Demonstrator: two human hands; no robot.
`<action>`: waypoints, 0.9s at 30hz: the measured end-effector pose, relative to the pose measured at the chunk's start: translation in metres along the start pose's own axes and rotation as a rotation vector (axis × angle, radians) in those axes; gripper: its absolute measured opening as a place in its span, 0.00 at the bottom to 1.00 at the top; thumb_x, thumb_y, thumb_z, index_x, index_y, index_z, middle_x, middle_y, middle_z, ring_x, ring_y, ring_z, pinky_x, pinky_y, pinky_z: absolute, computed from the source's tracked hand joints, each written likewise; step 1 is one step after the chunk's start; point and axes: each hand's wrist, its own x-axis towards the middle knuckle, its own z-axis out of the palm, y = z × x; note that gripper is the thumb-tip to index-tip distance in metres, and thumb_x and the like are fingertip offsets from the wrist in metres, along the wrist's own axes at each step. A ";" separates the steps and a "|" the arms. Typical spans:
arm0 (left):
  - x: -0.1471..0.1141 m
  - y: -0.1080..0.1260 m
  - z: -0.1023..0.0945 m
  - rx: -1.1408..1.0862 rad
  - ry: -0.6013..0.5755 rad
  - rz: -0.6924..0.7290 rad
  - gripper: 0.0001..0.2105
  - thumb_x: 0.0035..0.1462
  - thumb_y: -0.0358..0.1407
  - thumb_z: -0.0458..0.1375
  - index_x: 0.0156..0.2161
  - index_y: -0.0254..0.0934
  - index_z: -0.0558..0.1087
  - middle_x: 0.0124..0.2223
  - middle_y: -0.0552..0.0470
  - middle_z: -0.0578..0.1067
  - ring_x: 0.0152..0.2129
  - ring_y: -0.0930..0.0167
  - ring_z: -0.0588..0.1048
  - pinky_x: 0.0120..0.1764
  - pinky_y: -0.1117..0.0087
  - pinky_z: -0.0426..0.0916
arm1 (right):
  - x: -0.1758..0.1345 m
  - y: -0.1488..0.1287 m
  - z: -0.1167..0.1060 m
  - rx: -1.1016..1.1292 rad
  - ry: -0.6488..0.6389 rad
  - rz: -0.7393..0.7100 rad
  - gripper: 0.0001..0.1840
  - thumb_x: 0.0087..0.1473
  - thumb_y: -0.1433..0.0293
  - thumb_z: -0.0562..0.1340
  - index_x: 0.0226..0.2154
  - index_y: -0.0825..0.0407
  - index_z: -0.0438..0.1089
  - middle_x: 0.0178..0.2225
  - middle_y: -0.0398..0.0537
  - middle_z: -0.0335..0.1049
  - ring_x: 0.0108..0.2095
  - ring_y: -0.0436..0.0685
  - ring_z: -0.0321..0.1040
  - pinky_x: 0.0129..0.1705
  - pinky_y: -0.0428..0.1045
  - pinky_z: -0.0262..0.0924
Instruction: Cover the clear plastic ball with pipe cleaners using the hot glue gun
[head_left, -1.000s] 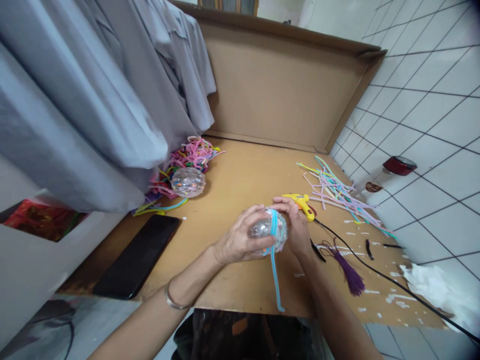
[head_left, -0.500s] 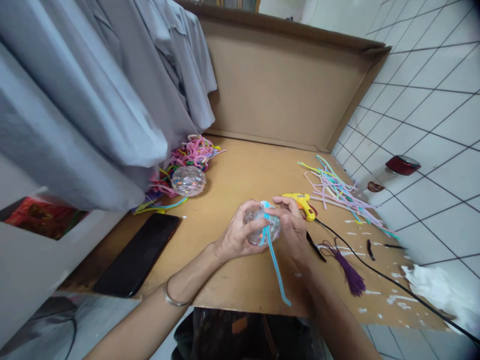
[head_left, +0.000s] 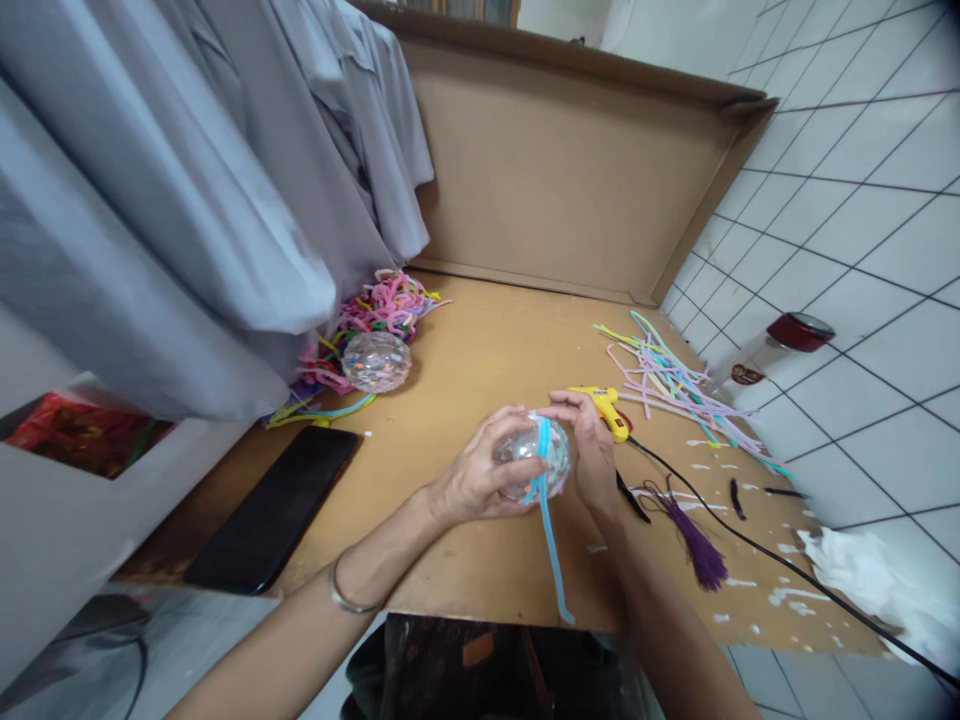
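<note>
My left hand [head_left: 480,470] is closed round the side of a clear faceted plastic ball [head_left: 559,460] with coloured bits showing in it. A light-blue pipe cleaner [head_left: 553,560] runs over the ball's near face, and its loose end hangs down toward the table edge. My left thumb lies across the strip. At the top of the ball, the fingertips of my right hand [head_left: 589,440] press on the strip's upper end, where a small whitish spot shows. The far side of the ball is hidden.
A second clear ball [head_left: 376,362] sits by a heap of coloured pipe cleaners [head_left: 390,305]. A black phone [head_left: 274,510] lies at left. To the right are a yellow glue gun [head_left: 611,412] with its cord, loose pastel pipe cleaners [head_left: 660,375], a purple thread bundle [head_left: 697,545] and white tissue [head_left: 862,580].
The ball has turned and shifted slightly right in my left hand. My right fingers have moved from the ball's front up to its top edge, uncovering more of the blue strip.
</note>
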 end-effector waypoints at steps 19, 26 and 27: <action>-0.002 0.002 0.000 0.012 -0.012 0.057 0.24 0.53 0.40 0.68 0.53 0.43 0.67 0.63 0.43 0.59 0.61 0.55 0.62 0.61 0.43 0.64 | 0.004 0.003 0.002 0.230 -0.011 0.145 0.34 0.63 0.44 0.48 0.32 0.48 0.81 0.47 0.53 0.73 0.47 0.59 0.69 0.48 0.55 0.66; -0.003 -0.001 0.001 0.000 0.039 -0.077 0.27 0.53 0.39 0.67 0.57 0.43 0.65 0.61 0.41 0.59 0.59 0.54 0.64 0.58 0.42 0.67 | 0.001 -0.010 -0.002 0.028 -0.065 -0.017 0.28 0.64 0.47 0.51 0.38 0.44 0.81 0.46 0.50 0.71 0.50 0.60 0.67 0.50 0.55 0.66; -0.002 0.000 0.001 -0.001 0.036 -0.093 0.27 0.53 0.39 0.67 0.57 0.43 0.65 0.60 0.41 0.59 0.58 0.54 0.64 0.57 0.42 0.68 | 0.001 -0.009 -0.003 0.013 -0.080 -0.035 0.27 0.64 0.48 0.51 0.39 0.44 0.81 0.47 0.50 0.71 0.51 0.60 0.67 0.51 0.55 0.65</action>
